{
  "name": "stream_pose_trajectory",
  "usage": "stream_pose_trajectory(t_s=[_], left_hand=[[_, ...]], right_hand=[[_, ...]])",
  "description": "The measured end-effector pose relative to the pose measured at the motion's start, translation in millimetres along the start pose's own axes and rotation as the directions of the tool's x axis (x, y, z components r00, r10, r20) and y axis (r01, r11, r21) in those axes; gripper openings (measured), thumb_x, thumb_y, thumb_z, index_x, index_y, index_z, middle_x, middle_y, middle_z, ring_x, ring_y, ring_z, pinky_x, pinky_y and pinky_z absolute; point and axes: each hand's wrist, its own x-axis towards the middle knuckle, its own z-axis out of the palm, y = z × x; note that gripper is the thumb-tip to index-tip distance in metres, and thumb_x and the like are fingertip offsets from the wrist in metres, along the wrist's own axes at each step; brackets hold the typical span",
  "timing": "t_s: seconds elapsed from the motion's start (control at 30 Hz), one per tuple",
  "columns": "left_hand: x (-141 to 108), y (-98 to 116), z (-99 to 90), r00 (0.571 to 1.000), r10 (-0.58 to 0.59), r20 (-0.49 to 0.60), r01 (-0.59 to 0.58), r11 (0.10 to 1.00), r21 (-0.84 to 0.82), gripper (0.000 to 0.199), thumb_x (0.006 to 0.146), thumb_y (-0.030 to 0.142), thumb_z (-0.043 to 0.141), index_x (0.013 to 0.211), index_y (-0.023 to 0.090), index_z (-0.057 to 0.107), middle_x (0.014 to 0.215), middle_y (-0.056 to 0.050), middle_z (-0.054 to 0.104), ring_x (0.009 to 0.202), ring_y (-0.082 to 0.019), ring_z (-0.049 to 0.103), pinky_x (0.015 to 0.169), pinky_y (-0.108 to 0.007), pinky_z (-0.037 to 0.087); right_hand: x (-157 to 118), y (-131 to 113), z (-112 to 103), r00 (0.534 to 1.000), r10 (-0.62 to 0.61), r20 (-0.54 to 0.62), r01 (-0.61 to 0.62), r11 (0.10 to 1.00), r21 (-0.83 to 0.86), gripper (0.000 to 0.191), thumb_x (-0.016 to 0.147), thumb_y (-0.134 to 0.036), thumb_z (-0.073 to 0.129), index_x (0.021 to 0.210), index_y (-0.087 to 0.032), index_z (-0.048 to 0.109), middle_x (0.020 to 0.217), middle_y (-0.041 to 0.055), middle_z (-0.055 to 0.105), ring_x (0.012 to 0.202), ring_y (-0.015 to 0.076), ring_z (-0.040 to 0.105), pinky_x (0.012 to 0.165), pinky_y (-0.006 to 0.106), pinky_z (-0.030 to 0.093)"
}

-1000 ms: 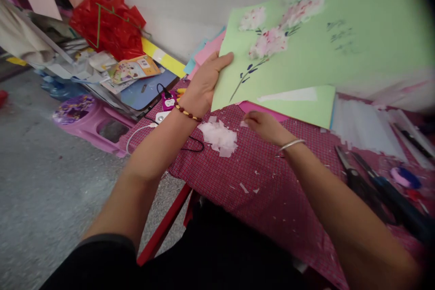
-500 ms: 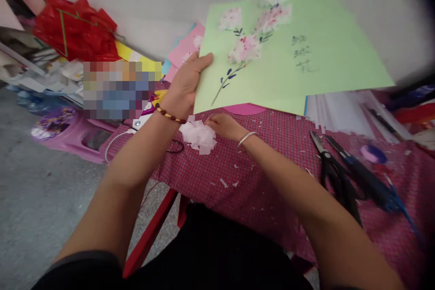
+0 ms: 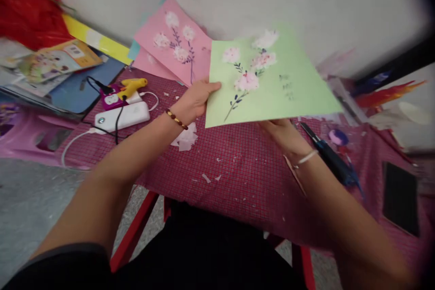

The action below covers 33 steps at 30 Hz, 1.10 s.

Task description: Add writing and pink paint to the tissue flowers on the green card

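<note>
My left hand (image 3: 199, 96) grips the left edge of a green paper (image 3: 268, 95), thumb on top. The paper is tilted up above the table and bears pale pink flowers, a painted stem with dark leaves and small writing. My right hand (image 3: 283, 133) is at the paper's lower edge, its fingertips hidden beneath it, so what they hold does not show. A white tissue flower (image 3: 186, 138) lies on the table below my left wrist. Behind my left hand leans a pink paper (image 3: 190, 50) with similar flowers.
A checked red cloth (image 3: 234, 163) with paper scraps covers the table. At left are a white power bank (image 3: 122, 116), cables and a yellow glue gun (image 3: 132, 87). A blue-handled tool (image 3: 333, 161), a purple round object (image 3: 338, 137) and a dark tablet (image 3: 401, 197) are at right.
The view has shifted. My right hand has moved from beside the tissue flower rightward to the green paper's lower edge. The green paper, still in my left hand, has come lower.
</note>
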Motion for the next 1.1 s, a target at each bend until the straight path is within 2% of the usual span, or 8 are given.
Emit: stream_pose_trajectory(t_s=[0.23, 0.37, 0.43, 0.5, 0.57, 0.73, 0.9, 1.1], left_hand=[[5, -60, 17.0, 0.995, -0.104, -0.011, 0.104, 0.99, 0.093, 0.02, 0.068, 0.011, 0.063, 0.086, 0.018, 0.066, 0.083, -0.01, 0.075, 0.077, -0.026, 0.068, 0.071, -0.04, 0.057], [12, -63, 13.9, 0.995, 0.086, 0.056, -0.101, 0.911, 0.4, 0.026, 0.075, 0.015, 0.058, 0.1, 0.017, 0.063, 0.106, -0.013, 0.071, 0.092, -0.027, 0.066, 0.081, -0.041, 0.054], [8, -55, 15.1, 0.922, 0.352, 0.16, -0.371, 0.69, 0.621, 0.042, 0.074, 0.013, 0.059, 0.116, 0.016, 0.057, 0.123, -0.014, 0.064, 0.113, -0.029, 0.058, 0.096, -0.043, 0.048], [-9, -46, 21.1, 0.763, 0.548, 0.344, -0.574, 0.327, 0.751, 0.053, 0.073, 0.012, 0.063, 0.125, 0.013, 0.051, 0.133, -0.016, 0.056, 0.126, -0.03, 0.047, 0.107, -0.046, 0.037], [-35, -42, 32.2, 0.672, 0.494, 0.552, -0.668, 0.081, 0.74, 0.031, 0.085, 0.015, 0.056, 0.115, 0.011, 0.057, 0.116, -0.014, 0.063, 0.112, -0.027, 0.056, 0.098, -0.044, 0.043], [-95, -75, 66.5, 0.52, 0.01, 0.854, -0.854, 0.023, 0.52, 0.015, 0.095, 0.017, 0.049, 0.098, 0.015, 0.064, 0.094, -0.005, 0.067, 0.088, -0.017, 0.063, 0.08, -0.029, 0.051], [-91, -114, 87.4, 0.364, -0.052, 0.93, -0.918, -0.189, 0.349, 0.014, 0.091, 0.009, 0.053, 0.093, 0.009, 0.067, 0.095, -0.011, 0.069, 0.091, -0.022, 0.064, 0.083, -0.033, 0.051], [-84, -114, 88.5, 0.291, -0.12, 0.949, -0.944, -0.199, 0.264, 0.016, 0.09, 0.008, 0.053, 0.089, 0.011, 0.069, 0.089, -0.01, 0.07, 0.087, -0.023, 0.064, 0.08, -0.033, 0.051]], right_hand=[[-96, 31, -20, 0.96, 0.272, 0.058, -0.272, 0.876, 0.398, 0.022, 0.085, -0.043, 0.058, 0.088, -0.022, 0.057, 0.056, -0.0077, 0.031, 0.043, 0.0097, 0.023, 0.04, 0.023, 0.017], [-108, 31, -6, 0.935, 0.34, 0.097, -0.281, 0.549, 0.787, 0.028, 0.096, -0.043, 0.043, 0.096, -0.021, 0.059, 0.077, 0.0031, 0.059, 0.061, 0.0136, 0.055, 0.057, 0.025, 0.049], [-109, 28, 1, 0.931, 0.328, 0.161, -0.284, 0.375, 0.882, 0.038, 0.099, -0.048, 0.035, 0.1, -0.02, 0.06, 0.101, 0.0101, 0.066, 0.09, 0.0177, 0.064, 0.083, 0.031, 0.054], [-110, 25, 7, 0.938, 0.283, 0.199, -0.275, 0.258, 0.926, 0.043, 0.098, -0.053, 0.036, 0.104, -0.019, 0.061, 0.116, 0.0128, 0.065, 0.11, 0.0207, 0.061, 0.099, 0.035, 0.048], [-111, 23, 12, 0.945, 0.241, 0.221, -0.269, 0.189, 0.944, 0.044, 0.096, -0.055, 0.042, 0.105, -0.018, 0.063, 0.12, 0.0137, 0.064, 0.117, 0.0222, 0.058, 0.105, 0.036, 0.044], [-111, 25, 20, 0.959, 0.182, 0.219, -0.246, 0.143, 0.959, 0.041, 0.096, -0.053, 0.044, 0.103, -0.018, 0.065, 0.106, 0.0082, 0.068, 0.099, 0.0177, 0.063, 0.097, 0.032, 0.048], [-110, 28, 20, 0.971, 0.157, 0.182, -0.216, 0.24, 0.946, 0.038, 0.094, -0.054, 0.047, 0.098, -0.021, 0.066, 0.095, 0.0053, 0.066, 0.089, 0.0185, 0.061, 0.082, 0.032, 0.053], [-108, 32, 23, 0.975, 0.162, 0.152, -0.187, 0.233, 0.954, 0.035, 0.091, -0.053, 0.05, 0.091, -0.021, 0.064, 0.091, 0.0047, 0.064, 0.083, 0.0176, 0.059, 0.076, 0.031, 0.052]])
